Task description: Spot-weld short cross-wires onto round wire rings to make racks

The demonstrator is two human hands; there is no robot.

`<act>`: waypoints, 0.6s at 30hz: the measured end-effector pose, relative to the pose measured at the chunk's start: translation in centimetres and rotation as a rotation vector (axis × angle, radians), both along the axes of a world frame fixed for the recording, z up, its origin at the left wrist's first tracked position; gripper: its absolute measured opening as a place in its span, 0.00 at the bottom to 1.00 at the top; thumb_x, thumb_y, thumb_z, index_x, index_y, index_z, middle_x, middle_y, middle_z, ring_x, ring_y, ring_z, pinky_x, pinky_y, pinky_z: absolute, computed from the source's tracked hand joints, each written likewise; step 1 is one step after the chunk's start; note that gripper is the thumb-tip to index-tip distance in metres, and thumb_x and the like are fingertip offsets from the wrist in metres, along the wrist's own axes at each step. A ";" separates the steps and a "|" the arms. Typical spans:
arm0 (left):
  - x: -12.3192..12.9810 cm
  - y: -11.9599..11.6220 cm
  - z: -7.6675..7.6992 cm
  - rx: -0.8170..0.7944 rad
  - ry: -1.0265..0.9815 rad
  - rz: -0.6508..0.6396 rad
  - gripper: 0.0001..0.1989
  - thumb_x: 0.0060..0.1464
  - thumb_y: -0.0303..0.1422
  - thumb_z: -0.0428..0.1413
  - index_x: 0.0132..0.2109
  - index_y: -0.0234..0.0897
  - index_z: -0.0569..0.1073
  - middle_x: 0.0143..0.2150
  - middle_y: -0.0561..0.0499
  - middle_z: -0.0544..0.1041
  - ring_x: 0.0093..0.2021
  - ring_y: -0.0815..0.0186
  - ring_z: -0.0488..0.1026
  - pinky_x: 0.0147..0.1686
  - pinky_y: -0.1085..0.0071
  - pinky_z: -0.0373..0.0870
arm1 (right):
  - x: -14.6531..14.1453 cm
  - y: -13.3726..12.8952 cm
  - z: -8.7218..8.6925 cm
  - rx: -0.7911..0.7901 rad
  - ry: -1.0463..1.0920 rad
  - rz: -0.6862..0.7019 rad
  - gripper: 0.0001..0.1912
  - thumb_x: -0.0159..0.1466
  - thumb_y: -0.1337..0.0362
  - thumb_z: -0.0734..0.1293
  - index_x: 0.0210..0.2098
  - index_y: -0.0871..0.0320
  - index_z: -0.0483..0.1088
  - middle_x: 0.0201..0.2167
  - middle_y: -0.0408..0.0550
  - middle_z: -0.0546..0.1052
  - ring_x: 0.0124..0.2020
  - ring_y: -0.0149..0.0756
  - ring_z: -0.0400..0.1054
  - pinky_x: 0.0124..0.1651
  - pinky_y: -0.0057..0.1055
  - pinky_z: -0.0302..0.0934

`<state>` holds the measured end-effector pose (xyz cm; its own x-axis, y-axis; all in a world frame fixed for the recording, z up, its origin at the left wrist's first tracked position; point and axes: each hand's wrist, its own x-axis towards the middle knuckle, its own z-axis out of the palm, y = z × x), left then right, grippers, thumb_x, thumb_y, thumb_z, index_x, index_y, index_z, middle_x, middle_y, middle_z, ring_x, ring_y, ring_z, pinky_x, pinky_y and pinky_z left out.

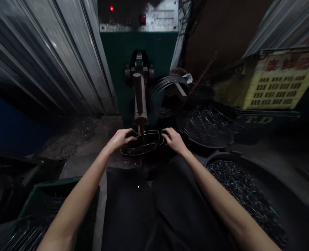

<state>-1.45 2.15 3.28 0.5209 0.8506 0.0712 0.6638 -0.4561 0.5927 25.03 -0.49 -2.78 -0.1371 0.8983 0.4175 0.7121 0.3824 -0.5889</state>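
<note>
Between my two hands is an oval wire frame [144,150], made of thin metal loops joined by short wires. My left hand [123,138] pinches its left side between thumb and fingers. On the opposite side, my right hand [173,139] grips the wire with closed fingers. The frame's far edge sits at the electrode tip of a spot welder [140,97], whose arm juts out from a green cabinet. Small orange sparks show below the frame, over my dark trousers. The exact contact between wire and electrode is too dark to make out.
To the right, a round pan [209,129] holds tangled wire loops, and a large black tub [248,164] holds many short metal pieces. A yellow crate [277,80] stands behind them. At lower left is a green bin [39,190] with wire parts. Corrugated metal [65,52] lines the left.
</note>
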 end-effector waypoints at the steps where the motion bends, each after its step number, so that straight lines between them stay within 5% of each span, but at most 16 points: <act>1: -0.2 0.1 -0.1 0.001 -0.002 -0.004 0.11 0.51 0.36 0.55 0.41 0.36 0.74 0.37 0.52 0.78 0.37 0.66 0.73 0.38 0.74 0.67 | 0.6 0.0 -0.4 -0.038 -0.001 0.019 0.08 0.64 0.62 0.59 0.38 0.57 0.68 0.35 0.47 0.72 0.37 0.34 0.67 0.43 0.30 0.60; 8: -2.3 -1.1 -0.6 0.159 -0.009 0.074 0.18 0.49 0.42 0.57 0.44 0.36 0.72 0.43 0.47 0.74 0.41 0.64 0.72 0.41 0.70 0.68 | -1.6 -1.2 1.6 0.027 -0.089 0.099 0.10 0.65 0.61 0.58 0.36 0.56 0.70 0.30 0.44 0.70 0.30 0.29 0.64 0.33 0.25 0.56; 12: -0.1 -2.6 -0.5 0.236 0.005 0.074 0.16 0.51 0.38 0.57 0.45 0.35 0.71 0.43 0.46 0.74 0.43 0.63 0.72 0.45 0.69 0.67 | -3.8 -2.2 2.8 0.084 -0.234 0.079 0.12 0.66 0.62 0.57 0.40 0.55 0.71 0.31 0.45 0.70 0.30 0.29 0.64 0.31 0.24 0.54; 18: 1.8 -2.1 -0.2 0.096 0.096 0.051 0.09 0.52 0.32 0.56 0.41 0.35 0.73 0.37 0.49 0.77 0.38 0.64 0.74 0.39 0.71 0.67 | -4.8 -2.1 3.0 0.073 -0.264 0.105 0.11 0.66 0.61 0.58 0.38 0.55 0.71 0.30 0.44 0.70 0.29 0.29 0.64 0.30 0.25 0.53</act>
